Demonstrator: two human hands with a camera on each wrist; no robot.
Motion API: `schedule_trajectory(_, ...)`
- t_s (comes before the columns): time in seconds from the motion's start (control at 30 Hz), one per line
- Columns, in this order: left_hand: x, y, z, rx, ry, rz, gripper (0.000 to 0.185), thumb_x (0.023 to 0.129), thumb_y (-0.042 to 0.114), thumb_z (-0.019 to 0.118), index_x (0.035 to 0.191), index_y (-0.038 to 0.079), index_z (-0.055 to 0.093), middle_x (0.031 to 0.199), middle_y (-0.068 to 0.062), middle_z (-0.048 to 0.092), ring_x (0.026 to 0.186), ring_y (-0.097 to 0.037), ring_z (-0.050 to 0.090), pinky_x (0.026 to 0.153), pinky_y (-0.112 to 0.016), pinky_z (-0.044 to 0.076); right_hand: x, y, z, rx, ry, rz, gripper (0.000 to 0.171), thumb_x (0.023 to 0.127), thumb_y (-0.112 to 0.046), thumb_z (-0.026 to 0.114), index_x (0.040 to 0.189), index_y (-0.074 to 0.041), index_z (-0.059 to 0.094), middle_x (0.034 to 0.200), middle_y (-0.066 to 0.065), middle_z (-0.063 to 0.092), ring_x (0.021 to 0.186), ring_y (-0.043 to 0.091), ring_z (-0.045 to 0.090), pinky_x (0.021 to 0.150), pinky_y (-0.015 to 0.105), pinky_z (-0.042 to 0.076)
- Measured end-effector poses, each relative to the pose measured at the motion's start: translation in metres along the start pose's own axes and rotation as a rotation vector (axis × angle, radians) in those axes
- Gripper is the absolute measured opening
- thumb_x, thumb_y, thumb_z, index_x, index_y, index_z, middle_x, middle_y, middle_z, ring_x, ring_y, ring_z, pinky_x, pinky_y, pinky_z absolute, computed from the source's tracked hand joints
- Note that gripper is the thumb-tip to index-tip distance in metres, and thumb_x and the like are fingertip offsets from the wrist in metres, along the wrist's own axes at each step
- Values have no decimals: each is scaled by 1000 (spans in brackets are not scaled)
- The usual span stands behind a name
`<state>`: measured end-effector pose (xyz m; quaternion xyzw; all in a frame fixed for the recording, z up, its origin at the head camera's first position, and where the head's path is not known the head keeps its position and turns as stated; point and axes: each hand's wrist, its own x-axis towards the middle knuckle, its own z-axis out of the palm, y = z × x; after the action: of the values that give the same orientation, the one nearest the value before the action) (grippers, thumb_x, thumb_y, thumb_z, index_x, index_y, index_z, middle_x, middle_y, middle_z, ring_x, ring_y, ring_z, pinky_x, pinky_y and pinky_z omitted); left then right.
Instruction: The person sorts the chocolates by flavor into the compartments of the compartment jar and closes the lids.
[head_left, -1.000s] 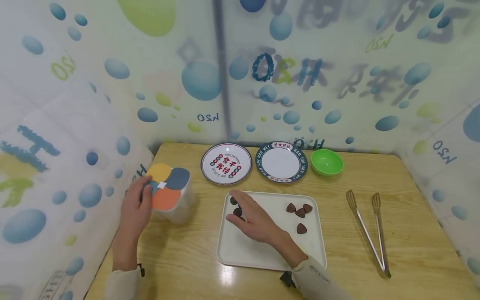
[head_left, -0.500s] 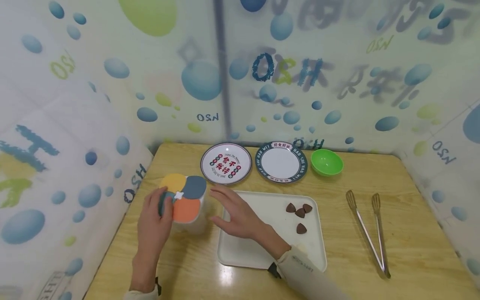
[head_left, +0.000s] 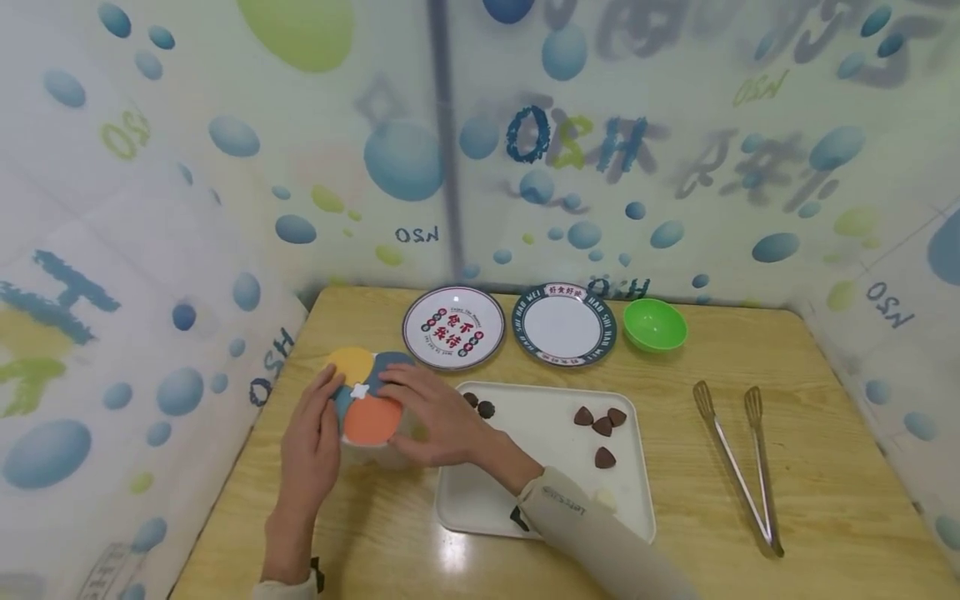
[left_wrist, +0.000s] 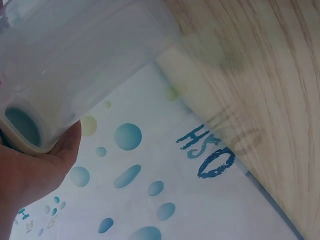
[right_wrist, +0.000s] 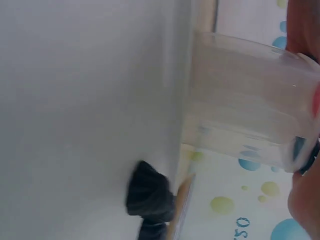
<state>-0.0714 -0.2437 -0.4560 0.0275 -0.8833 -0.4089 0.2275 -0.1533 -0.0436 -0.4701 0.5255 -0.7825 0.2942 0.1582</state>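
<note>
A translucent plastic storage container stands on the table left of the tray. Its lid has yellow, blue, orange and teal sections around a white star-shaped centre. My left hand grips the lid's left side, fingers at the teal part. From the right, my right hand holds the lid's opposite side, with fingertips over the blue section and the thumb by the orange edge. The left wrist view shows the clear container wall above the hand. In the right wrist view the container body appears sideways between table and fingers.
A white tray carries dark round pieces, brown triangular pieces and a pale piece. Behind lie a lettered plate, a green-rimmed plate and a green bowl. Metal tongs lie spread at right.
The left hand has brought the container rightward and nearer, closer to the tray. The right hand has moved left from over the tray and taken hold of the lid's right side.
</note>
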Motion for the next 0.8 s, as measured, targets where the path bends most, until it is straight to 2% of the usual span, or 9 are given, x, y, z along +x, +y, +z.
schedule_trajectory(0.07, 0, 0, 2, -7, 7, 0, 38, 108, 15, 38, 141, 11, 56, 154, -3, 46, 144, -27, 41, 109, -8, 28, -1, 1, 3, 5, 15, 5, 59, 87, -37, 65, 138, -11, 53, 150, 4, 47, 149, 18, 32, 124, 31, 20)
schedule_trajectory(0.17, 0, 0, 5, -26, 33, 12, 37, 107, 13, 40, 139, 10, 58, 153, -5, 48, 142, -29, 43, 105, -2, 26, -3, 3, 7, 16, 41, -1, 60, 87, -37, 65, 139, -10, 53, 150, 5, 48, 148, 19, 33, 124, 31, 21)
schedule_trajectory(0.33, -2, -1, 6, -43, 63, 22, 36, 107, 10, 41, 137, 8, 59, 151, -6, 51, 141, -29, 44, 107, -3, 26, -5, 6, 9, 32, 55, -28, 61, 88, -37, 66, 141, -10, 53, 149, 5, 49, 148, 19, 34, 124, 32, 22)
schedule_trajectory(0.43, -4, -2, 5, -52, 75, 23, 36, 107, 11, 41, 136, 9, 60, 150, -5, 51, 141, -28, 45, 107, -3, 27, -4, 7, 6, 41, 33, -42, 58, 92, -41, 63, 141, -11, 54, 149, 5, 49, 147, 20, 35, 123, 31, 23)
schedule_trajectory(0.57, -5, -2, 3, -75, 107, 36, 36, 106, 9, 41, 134, 9, 63, 148, -5, 54, 140, -26, 47, 107, -5, 28, 1, 8, -2, 206, 33, 25, 40, 102, -35, 54, 132, -11, 63, 144, 5, 54, 143, 17, 41, 120, 29, 29)
schedule_trajectory(0.7, -5, -3, 1, -69, 89, 43, 37, 104, 8, 44, 136, 12, 62, 150, -3, 52, 141, -17, 45, 107, -5, 29, 5, 9, -6, 289, 55, 70, 30, 100, -24, 59, 126, -11, 69, 141, 4, 58, 140, 16, 46, 118, 27, 33)
schedule_trajectory(0.8, -6, -6, -3, -46, 55, 125, 39, 99, 3, 49, 136, 10, 62, 149, -7, 53, 146, -19, 37, 117, -21, 27, 5, 8, -7, 267, 53, 40, 33, 97, -15, 60, 128, -9, 66, 142, 7, 57, 141, 19, 45, 118, 29, 34)
